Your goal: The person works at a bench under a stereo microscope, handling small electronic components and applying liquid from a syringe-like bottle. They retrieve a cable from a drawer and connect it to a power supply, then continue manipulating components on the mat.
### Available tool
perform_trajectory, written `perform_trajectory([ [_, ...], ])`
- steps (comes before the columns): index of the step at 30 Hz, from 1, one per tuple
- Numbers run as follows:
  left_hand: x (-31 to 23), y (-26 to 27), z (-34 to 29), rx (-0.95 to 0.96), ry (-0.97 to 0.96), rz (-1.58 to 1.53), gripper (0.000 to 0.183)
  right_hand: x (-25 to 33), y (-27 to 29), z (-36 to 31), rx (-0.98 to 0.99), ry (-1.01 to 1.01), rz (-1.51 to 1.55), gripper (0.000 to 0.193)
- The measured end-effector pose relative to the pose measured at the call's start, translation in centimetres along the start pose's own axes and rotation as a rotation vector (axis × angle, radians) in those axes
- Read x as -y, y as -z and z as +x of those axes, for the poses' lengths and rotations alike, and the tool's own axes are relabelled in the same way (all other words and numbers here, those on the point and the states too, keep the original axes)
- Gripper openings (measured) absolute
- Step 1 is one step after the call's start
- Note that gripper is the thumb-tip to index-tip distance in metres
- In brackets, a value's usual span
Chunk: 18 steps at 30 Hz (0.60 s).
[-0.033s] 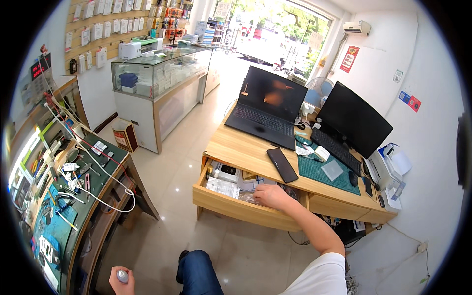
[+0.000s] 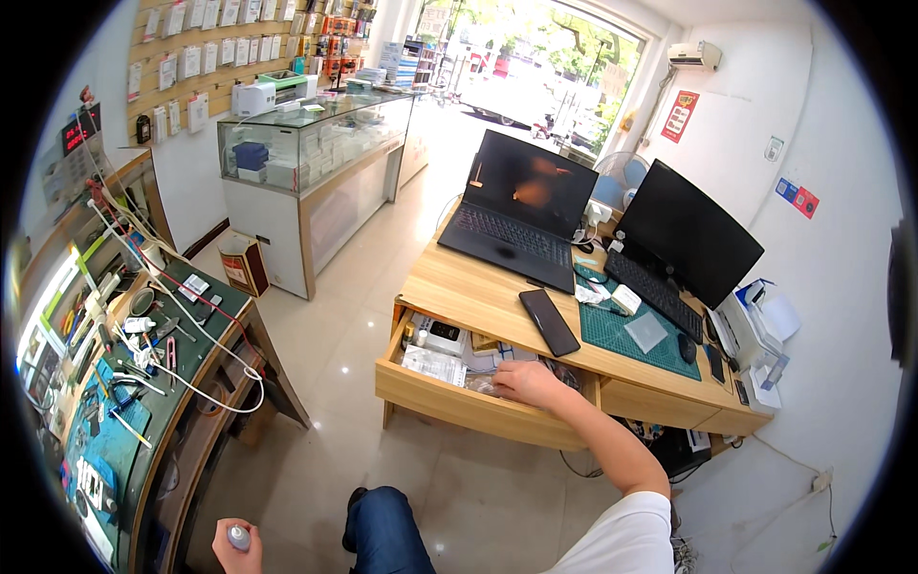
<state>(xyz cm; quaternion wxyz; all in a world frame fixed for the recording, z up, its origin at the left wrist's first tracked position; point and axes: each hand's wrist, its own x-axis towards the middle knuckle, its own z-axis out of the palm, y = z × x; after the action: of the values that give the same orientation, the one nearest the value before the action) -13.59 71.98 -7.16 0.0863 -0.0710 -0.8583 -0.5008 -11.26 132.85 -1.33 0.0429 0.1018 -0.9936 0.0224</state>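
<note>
Left hand (image 2: 233,553) closed around a small bottle (image 2: 239,537), right hand (image 2: 529,382) down in an open drawer (image 2: 478,406).
At far left, a green-topped workbench (image 2: 199,362) carries scattered tools and a blue mat (image 2: 134,423), with a white cable (image 2: 229,410) looping over its edge; the left hand grips the bottle upright, cap up, near the bench's lower end. Farther back stands a glass display case (image 2: 320,153). In the drawer, a white box (image 2: 444,335) and clear packets (image 2: 433,364) lie left of the right hand, whose fingers are bent and close together among the contents; I cannot tell whether they hold anything. On the desk above, a laptop (image 2: 507,234) sits open, a dark phone (image 2: 550,322) lies just beyond the drawer, and a monitor (image 2: 684,225) stands behind a green cutting mat (image 2: 610,331).
</note>
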Motion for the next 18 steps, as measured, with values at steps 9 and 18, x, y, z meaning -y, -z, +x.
perform_trajectory([
  [9, -0.5, 1.2, -1.1, -0.037, 0.003, -0.006, 0.014, 0.1, 0.6, 0.6, 0.101, -0.289, 0.113, 0.017],
  [18, 0.7, 3.0, -2.2, -0.061, -0.002, -0.004, 0.014, 0.1, 1.2, -1.1, -0.135, -0.449, 0.328, 0.014],
])
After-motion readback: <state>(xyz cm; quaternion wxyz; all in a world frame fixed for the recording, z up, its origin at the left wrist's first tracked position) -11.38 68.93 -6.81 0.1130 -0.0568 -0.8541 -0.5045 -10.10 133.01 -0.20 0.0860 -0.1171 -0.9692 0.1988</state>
